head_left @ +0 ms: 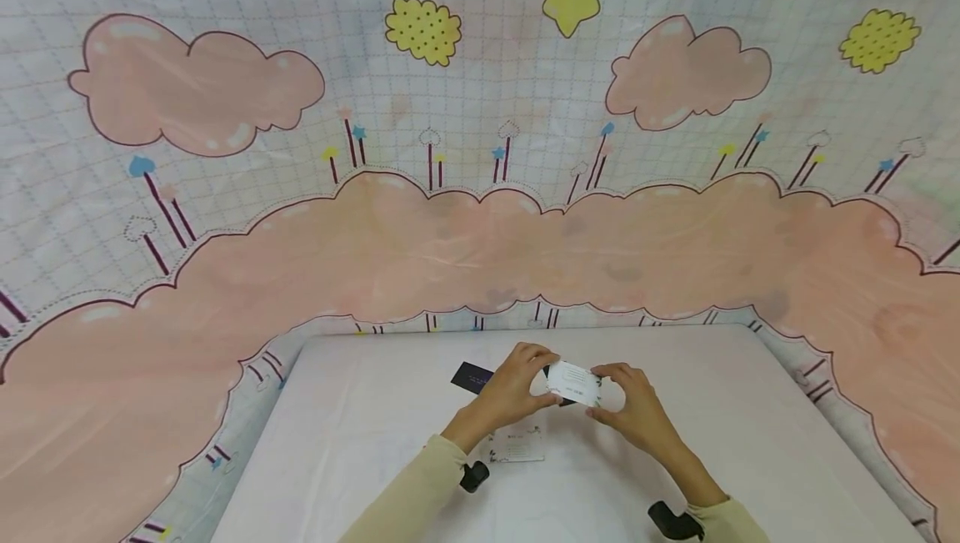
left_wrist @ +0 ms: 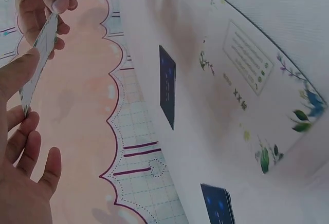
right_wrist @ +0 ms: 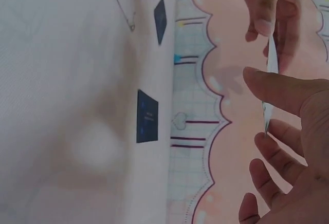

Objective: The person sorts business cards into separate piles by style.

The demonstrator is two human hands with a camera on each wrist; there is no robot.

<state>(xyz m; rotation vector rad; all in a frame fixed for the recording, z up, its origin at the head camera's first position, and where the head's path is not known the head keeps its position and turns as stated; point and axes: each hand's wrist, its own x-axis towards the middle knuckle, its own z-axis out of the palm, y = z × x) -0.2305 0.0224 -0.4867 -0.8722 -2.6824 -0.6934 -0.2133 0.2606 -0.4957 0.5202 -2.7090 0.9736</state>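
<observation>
A white card [head_left: 573,383] with printed text and leaf decoration is held up over the table, tilted towards the head camera. My left hand [head_left: 506,389] pinches its left end between thumb and fingers. Its right end is pinched the same way by my right hand [head_left: 637,414]. Both wrist views show the card [left_wrist: 42,59] nearly edge-on, very thin. Below and to the left, a white floral card [head_left: 517,447] lies flat on the table, partly covered by my left wrist in the head view.
A dark blue card [head_left: 472,377] lies on the white table [head_left: 360,409] behind my left hand. Another dark blue card [right_wrist: 147,117] lies behind the held card, mostly hidden in the head view. Beyond the table's back edge hangs a cloth [head_left: 480,251] printed with clouds.
</observation>
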